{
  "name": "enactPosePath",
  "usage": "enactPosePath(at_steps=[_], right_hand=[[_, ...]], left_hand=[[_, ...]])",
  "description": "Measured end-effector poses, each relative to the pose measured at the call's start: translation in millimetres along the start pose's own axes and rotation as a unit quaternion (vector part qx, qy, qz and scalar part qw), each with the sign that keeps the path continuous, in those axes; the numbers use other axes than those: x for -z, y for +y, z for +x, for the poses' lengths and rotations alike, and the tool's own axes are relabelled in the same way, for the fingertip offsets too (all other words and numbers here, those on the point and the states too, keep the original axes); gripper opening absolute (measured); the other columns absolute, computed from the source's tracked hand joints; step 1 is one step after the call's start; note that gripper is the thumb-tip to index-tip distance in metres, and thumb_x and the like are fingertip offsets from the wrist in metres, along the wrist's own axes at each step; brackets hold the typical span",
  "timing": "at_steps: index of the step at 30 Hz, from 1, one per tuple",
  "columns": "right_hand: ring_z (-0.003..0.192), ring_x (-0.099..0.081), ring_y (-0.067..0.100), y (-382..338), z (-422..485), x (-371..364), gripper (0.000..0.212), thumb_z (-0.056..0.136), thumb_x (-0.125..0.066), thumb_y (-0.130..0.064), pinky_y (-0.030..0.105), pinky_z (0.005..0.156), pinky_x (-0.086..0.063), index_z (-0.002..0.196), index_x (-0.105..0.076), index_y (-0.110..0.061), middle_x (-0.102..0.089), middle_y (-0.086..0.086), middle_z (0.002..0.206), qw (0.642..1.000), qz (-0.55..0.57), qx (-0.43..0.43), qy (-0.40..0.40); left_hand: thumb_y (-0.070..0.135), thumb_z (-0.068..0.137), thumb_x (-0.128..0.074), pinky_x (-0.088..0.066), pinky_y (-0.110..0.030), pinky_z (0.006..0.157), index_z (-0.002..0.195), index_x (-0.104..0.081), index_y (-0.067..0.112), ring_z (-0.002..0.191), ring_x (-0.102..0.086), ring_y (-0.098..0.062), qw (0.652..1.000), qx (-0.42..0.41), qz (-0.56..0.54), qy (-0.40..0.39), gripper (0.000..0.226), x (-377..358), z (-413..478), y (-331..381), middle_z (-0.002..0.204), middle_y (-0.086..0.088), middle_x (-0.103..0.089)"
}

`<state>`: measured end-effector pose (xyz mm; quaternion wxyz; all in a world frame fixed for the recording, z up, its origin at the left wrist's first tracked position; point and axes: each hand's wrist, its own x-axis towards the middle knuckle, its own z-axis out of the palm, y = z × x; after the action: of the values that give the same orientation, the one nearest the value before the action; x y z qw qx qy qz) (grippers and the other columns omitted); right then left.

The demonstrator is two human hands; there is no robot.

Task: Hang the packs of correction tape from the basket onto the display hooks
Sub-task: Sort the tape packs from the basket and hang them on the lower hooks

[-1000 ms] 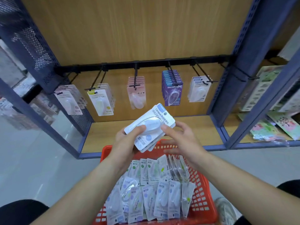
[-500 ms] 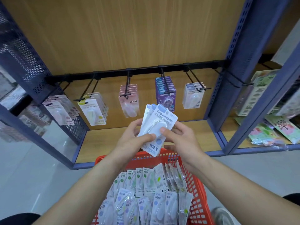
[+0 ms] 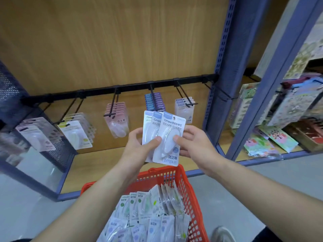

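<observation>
Fingers of both hands pinching a fanned stack of correction tape packs, held upright at centre: left hand thumb on the front, right hand thumb on the blister. Red basket at 6 o'clock, more packs inside. One hook with matching packs at 1 o'clock, apart from the stack

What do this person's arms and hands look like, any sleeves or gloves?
The left hand and right hand wear no gloves or visible rings. Both forearms are bare as far as the frame shows: no sleeves, watch or bracelet.
</observation>
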<state>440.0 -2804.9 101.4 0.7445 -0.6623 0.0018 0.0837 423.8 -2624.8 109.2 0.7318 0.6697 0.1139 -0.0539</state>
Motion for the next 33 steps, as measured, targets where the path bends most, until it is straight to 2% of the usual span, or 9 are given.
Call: enactPosePath(at_steps=[3, 6, 10, 15, 20, 27, 33], right_hand=[[0.098, -0.075, 0.031, -6.4, 9.8, 19.9, 0.023, 0.098, -0.065, -0.007, 0.045, 0.083, -0.063, 0.120, -0.060, -0.012, -0.072, 0.017, 0.116, 0.999, -0.008, -0.019, -0.033], [0.100, -0.074, 0.037, -7.9, 23.2, 35.0, 0.026, 0.098, -0.066, -0.009, 0.052, 0.086, -0.062, 0.123, -0.059, -0.010, -0.069, 0.023, 0.118, 0.998, -0.016, -0.031, -0.051], [0.099, -0.075, 0.035, 2.0, 46.1, 56.0, 0.026, 0.098, -0.066, -0.009, 0.053, 0.084, -0.061, 0.123, -0.059, -0.011, -0.075, 0.016, 0.112, 0.998, -0.025, -0.051, -0.039], [0.098, -0.076, 0.023, 15.4, 76.7, 81.9, 0.030, 0.098, -0.065, -0.008, 0.051, 0.084, -0.062, 0.125, -0.060, -0.021, -0.077, 0.005, 0.111, 0.995, -0.078, -0.033, 0.057], [0.103, -0.074, 0.023, 22.6, 97.7, 85.4, 0.038, 0.099, -0.064, -0.012, 0.055, 0.087, -0.060, 0.131, -0.061, -0.032, -0.078, -0.001, 0.108, 0.992, -0.099, 0.004, 0.074], [0.102, -0.074, 0.017, 26.0, 108.1, 79.3, 0.039, 0.102, -0.059, -0.013, 0.047, 0.091, -0.059, 0.135, -0.060, -0.034, -0.077, -0.007, 0.108, 0.986, -0.139, 0.021, 0.085], [0.099, -0.070, 0.011, 27.5, 112.3, 77.7, 0.027, 0.103, -0.058, -0.020, 0.033, 0.082, -0.057, 0.130, -0.060, -0.024, -0.072, -0.004, 0.114, 0.983, -0.122, 0.011, 0.137]], left_hand=[[0.014, 0.092, -0.071, -0.059, -0.051, 0.090, 0.130, -0.058, 0.012, 0.104, -0.074, -0.031, 0.998, 0.019, -0.005, -0.061, 0.040, -5.8, 8.4, 5.2, 0.115, -0.007, -0.076], [0.011, 0.093, -0.069, -0.061, -0.043, 0.081, 0.125, -0.062, 0.011, 0.097, -0.076, -0.027, 0.997, 0.027, -0.010, -0.068, 0.033, -12.9, 21.7, 1.1, 0.112, -0.007, -0.078], [0.008, 0.092, -0.070, -0.062, -0.040, 0.074, 0.122, -0.065, 0.009, 0.086, -0.077, -0.024, 0.998, 0.036, 0.009, -0.057, 0.030, -16.0, 43.1, -10.0, 0.106, -0.008, -0.079], [0.009, 0.091, -0.072, -0.062, -0.039, 0.073, 0.124, -0.065, 0.010, 0.093, -0.077, -0.029, 0.998, 0.054, 0.010, -0.032, 0.033, -7.6, 59.8, -27.2, 0.109, -0.008, -0.078], [0.009, 0.090, -0.073, -0.060, -0.042, 0.079, 0.126, -0.062, 0.008, 0.102, -0.075, -0.033, 0.998, 0.054, -0.003, -0.033, 0.038, -8.7, 65.3, -31.8, 0.113, -0.009, -0.077], [0.011, 0.088, -0.075, -0.059, -0.042, 0.079, 0.126, -0.061, 0.010, 0.102, -0.075, -0.030, 0.999, 0.036, -0.001, -0.036, 0.041, -9.7, 67.8, -34.2, 0.113, -0.007, -0.077], [0.013, 0.088, -0.075, -0.059, -0.047, 0.089, 0.126, -0.062, 0.012, 0.103, -0.075, -0.028, 0.999, 0.025, 0.001, -0.030, 0.040, -9.6, 68.4, -35.0, 0.114, -0.005, -0.077]])
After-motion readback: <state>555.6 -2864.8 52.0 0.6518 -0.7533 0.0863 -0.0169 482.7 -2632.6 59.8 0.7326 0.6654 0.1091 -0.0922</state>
